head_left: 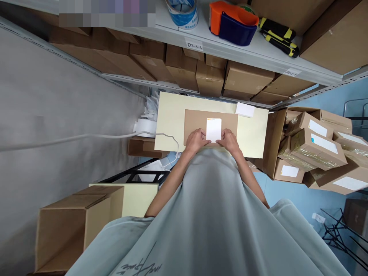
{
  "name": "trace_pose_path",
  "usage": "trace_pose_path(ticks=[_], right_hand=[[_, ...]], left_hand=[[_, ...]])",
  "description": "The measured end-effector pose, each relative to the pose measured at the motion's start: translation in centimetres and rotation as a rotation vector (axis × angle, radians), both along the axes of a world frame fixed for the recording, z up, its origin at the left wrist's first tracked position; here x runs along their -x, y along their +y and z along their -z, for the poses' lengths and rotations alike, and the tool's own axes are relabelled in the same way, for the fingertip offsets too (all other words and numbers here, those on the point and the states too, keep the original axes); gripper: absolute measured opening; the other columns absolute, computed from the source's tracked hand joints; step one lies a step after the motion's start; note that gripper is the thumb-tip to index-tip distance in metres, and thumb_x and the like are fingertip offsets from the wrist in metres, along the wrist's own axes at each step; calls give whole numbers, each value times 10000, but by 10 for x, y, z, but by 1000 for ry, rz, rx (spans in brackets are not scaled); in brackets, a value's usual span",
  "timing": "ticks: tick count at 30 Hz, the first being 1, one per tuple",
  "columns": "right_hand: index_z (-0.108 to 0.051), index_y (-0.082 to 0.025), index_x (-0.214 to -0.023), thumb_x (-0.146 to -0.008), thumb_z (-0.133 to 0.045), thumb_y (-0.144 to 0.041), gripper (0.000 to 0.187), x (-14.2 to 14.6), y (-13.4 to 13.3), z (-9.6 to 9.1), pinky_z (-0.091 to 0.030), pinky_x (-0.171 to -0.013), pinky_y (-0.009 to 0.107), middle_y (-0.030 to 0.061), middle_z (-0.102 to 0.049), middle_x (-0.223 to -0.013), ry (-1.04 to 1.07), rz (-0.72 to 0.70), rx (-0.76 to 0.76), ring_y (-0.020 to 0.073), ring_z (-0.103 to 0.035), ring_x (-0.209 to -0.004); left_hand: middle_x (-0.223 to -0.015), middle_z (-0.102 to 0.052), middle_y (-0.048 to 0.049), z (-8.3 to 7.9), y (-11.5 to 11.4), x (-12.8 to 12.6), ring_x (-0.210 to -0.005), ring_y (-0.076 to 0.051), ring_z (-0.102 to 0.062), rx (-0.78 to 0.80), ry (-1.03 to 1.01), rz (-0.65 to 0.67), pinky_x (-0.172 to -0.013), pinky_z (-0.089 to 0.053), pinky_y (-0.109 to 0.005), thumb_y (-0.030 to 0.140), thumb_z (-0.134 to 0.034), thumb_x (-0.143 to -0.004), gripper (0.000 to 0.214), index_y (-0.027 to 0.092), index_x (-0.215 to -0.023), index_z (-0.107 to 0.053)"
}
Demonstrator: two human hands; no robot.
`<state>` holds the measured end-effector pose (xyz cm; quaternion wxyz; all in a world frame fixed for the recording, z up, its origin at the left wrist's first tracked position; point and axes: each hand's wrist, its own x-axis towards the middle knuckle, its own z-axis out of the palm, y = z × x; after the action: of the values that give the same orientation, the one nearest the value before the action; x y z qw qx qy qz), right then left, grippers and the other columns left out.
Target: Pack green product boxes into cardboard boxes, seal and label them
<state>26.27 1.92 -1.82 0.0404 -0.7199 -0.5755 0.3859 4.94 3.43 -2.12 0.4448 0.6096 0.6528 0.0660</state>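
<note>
A flat brown cardboard box (198, 120) lies on a pale yellow table (169, 115). A white label (214, 129) sits on its near middle. My left hand (196, 140) presses its fingers on the label's left edge. My right hand (229, 139) does the same on the label's right edge. Both hands have their fingers bent down onto the box top. My grey shirt hides the near edge of the box.
A small white pad (245, 109) lies on the table's far right. Labelled boxes (313, 147) pile up at the right. Shelves behind hold cartons, a tape roll (184, 13), an orange tape dispenser (231, 23) and a yellow-black tool (278, 36). An open carton (71, 226) stands at lower left.
</note>
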Motion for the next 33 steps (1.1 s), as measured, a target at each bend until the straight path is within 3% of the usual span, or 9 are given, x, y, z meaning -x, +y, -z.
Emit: trace_pose_path(ticks=[5,12,15,17,19,21,26,30,33], right_hand=[[-653,-238,-909,-856,-929,-405,327,3,17,-6,-519,-890,340,55,-773,-1015,-120,-18,94,255,-701,-994],[-719,-222,-845,-1175,-455,-544,531,7,34,-11,-513,-901,361,146,-807,-1003,-258,54,46,300,-746,-1058],[-721,-232,-939,-1120,-623,-472,315,4,25,-10,-505,-874,331,98,-797,-996,-198,-7,57,267,-732,-1002],[-706,-232,-1017,-989,-824,-382,193,1,16,-8,-499,-860,312,61,-780,-1024,-133,-94,48,237,-710,-952],[-694,-217,-1063,-858,-942,-300,332,-1,8,-7,-496,-863,302,53,-760,-1079,-95,-169,11,212,-687,-922],[-696,-207,-1057,-798,-981,-277,390,-3,5,-6,-494,-863,299,52,-751,-1095,-83,-196,-5,202,-677,-908],[-719,-226,-853,-929,-878,-393,243,0,26,-8,-486,-833,309,59,-800,-960,-121,-110,75,236,-713,-933],[-715,-228,-692,-1102,-597,-594,561,7,53,-9,-511,-837,343,128,-809,-833,-170,28,133,281,-748,-942],[-748,-204,-728,-1140,-478,-633,654,11,65,-8,-523,-874,371,171,-800,-790,-208,49,153,312,-765,-958]], left_hand=[[-941,-804,-56,-1,16,1,-897,-279,-725,52,127,72,-812,-505,-364,453,-973,-761,343,259,-921,-739],[-772,-784,-138,2,43,-13,-881,-323,-746,48,292,32,-845,-517,-416,707,-615,-1019,621,247,-620,-739],[-822,-799,-149,1,40,-13,-906,-328,-749,13,315,54,-834,-513,-411,697,-604,-1028,594,236,-694,-774],[-890,-816,-119,1,31,-8,-916,-308,-749,5,271,114,-803,-504,-378,630,-754,-956,426,238,-797,-792],[-951,-823,-72,1,22,0,-908,-275,-745,-4,184,186,-769,-491,-340,502,-909,-846,303,244,-955,-794],[-973,-818,-39,1,17,7,-891,-247,-741,-16,103,226,-747,-479,-315,403,-976,-777,393,242,-1070,-770],[-900,-821,-31,-3,33,10,-877,-245,-743,42,91,262,-738,-470,-312,364,-996,-738,290,241,-872,-770],[-713,-778,-79,-10,53,-6,-796,-257,-730,94,172,142,-797,-498,-355,570,-724,-1002,524,238,-596,-709],[-672,-762,-118,-12,59,-17,-810,-283,-735,90,202,49,-856,-522,-387,606,-512,-1105,663,230,-604,-731]])
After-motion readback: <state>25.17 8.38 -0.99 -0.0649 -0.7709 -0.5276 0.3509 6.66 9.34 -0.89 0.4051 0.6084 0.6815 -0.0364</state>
